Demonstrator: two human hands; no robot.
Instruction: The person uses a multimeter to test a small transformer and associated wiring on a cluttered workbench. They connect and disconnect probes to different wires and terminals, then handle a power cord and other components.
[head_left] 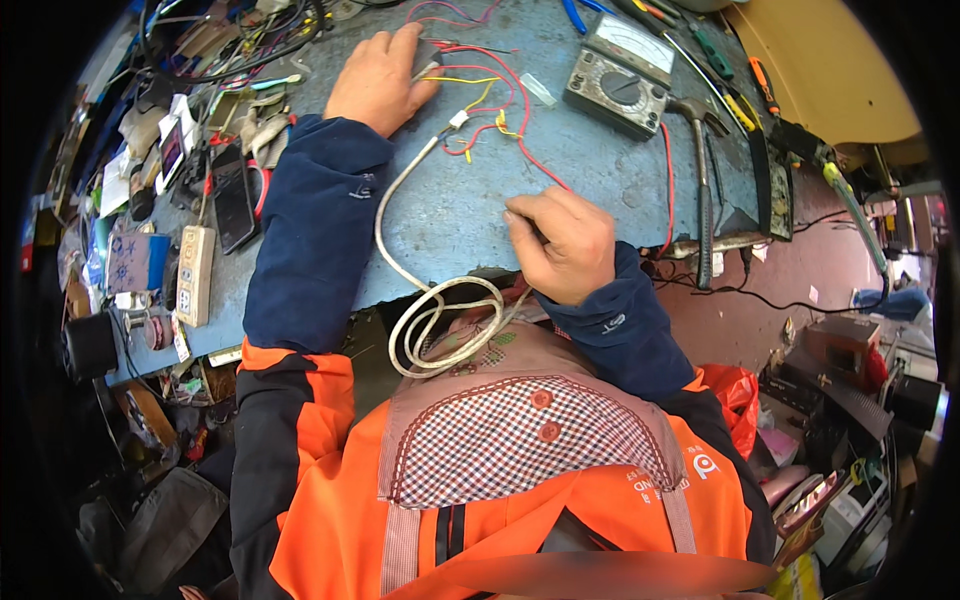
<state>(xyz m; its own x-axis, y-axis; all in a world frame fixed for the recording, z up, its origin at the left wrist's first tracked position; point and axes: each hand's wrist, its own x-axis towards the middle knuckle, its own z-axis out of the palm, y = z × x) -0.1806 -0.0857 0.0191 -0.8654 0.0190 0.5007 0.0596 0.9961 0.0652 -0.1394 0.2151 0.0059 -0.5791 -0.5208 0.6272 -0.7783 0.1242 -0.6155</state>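
Left hand (380,82) gripping dark wired part (428,58) far on surface (455,225), likely steadying it; right hand (565,243) curled nearer, can't tell if holding anything.

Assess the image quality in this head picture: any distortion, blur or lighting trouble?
Head view: black rounds off the corners, and the front edge of the blue bench looks bowed; left hand, right hand and analog meter look reasonably sharp; a smeared patch blurs the lower edge by the orange jacket; bench light seems fairly even, without harsh glare.
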